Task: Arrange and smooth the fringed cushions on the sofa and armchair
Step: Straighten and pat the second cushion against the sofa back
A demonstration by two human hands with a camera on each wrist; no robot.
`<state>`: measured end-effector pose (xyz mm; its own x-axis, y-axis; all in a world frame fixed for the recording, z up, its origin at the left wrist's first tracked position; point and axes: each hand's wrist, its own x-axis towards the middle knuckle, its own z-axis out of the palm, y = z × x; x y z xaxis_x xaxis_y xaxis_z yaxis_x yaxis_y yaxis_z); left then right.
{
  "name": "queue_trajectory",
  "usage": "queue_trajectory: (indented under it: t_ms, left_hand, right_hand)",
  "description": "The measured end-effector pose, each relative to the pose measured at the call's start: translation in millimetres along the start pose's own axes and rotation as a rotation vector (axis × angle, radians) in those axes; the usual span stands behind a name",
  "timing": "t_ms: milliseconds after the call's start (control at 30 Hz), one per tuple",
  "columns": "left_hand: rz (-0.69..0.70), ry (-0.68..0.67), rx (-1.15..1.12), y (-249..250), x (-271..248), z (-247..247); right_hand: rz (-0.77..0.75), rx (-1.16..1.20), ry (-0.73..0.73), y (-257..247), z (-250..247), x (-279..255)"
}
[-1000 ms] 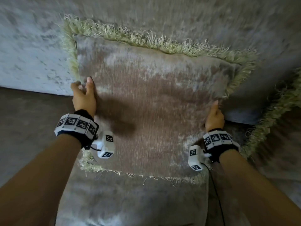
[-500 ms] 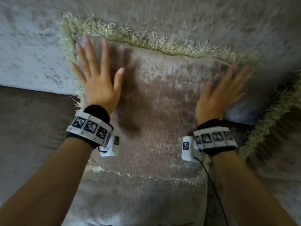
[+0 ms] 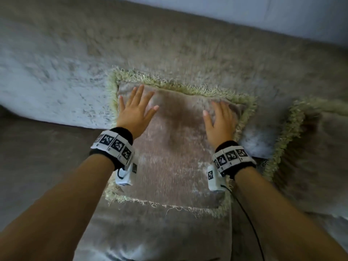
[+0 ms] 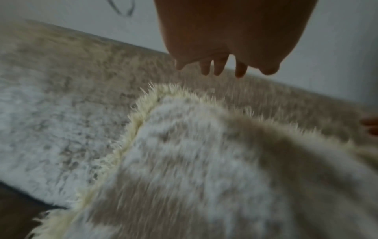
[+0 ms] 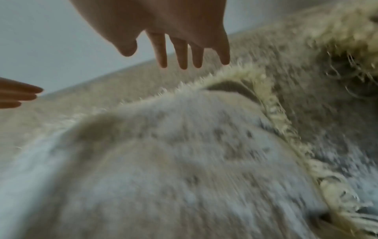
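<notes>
A square grey-brown velvet cushion (image 3: 175, 147) with a pale green fringe leans against the sofa back (image 3: 169, 49). My left hand (image 3: 136, 110) lies flat with spread fingers on its upper left part. My right hand (image 3: 219, 119) lies flat on its upper right part. In the left wrist view the straight fingers (image 4: 218, 67) reach over the cushion's fringed top edge (image 4: 163, 90). In the right wrist view the fingers (image 5: 184, 53) are straight above the cushion (image 5: 184, 145). A second fringed cushion (image 3: 310, 138) lies to the right, partly cut off.
The sofa seat (image 3: 37, 157) runs dark to the left, and a light seat cushion (image 3: 160, 232) lies under the fringed one. A pale wall (image 3: 263, 12) stands behind the sofa back. A black cable (image 3: 250, 227) hangs from my right wrist.
One second ago both hands gripped the cushion's side edges. They then let go and spread flat on its face, where they remain. The view has pulled back and the wall now shows.
</notes>
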<state>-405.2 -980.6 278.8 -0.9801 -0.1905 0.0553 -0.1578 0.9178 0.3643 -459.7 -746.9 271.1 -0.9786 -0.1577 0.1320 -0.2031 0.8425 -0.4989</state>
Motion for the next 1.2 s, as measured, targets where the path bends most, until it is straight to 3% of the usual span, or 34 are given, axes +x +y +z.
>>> queue_trajectory:
  t_ms: [233, 500, 700, 867, 1200]
  left_hand:
    - [0.032, 0.166, -0.098, 24, -70, -147]
    - [-0.008, 0.349, -0.093, 13, -142, -289]
    - [-0.182, 0.494, -0.047, -25, -211, -354]
    - [-0.449, 0.649, -0.041, -60, -276, -386]
    - [-0.789, 0.855, -0.050, -146, -424, -419]
  right_hand:
    - [-0.248, 0.081, 0.054, -111, -100, -44]
    - [-0.346, 0.254, -0.036, -247, -167, -72]
    - [-0.515, 0.461, -0.207, -343, -158, -93]
    - [-0.650, 0.583, -0.253, -412, -135, -122]
    - [-0.855, 0.706, -0.553, -540, -71, -237]
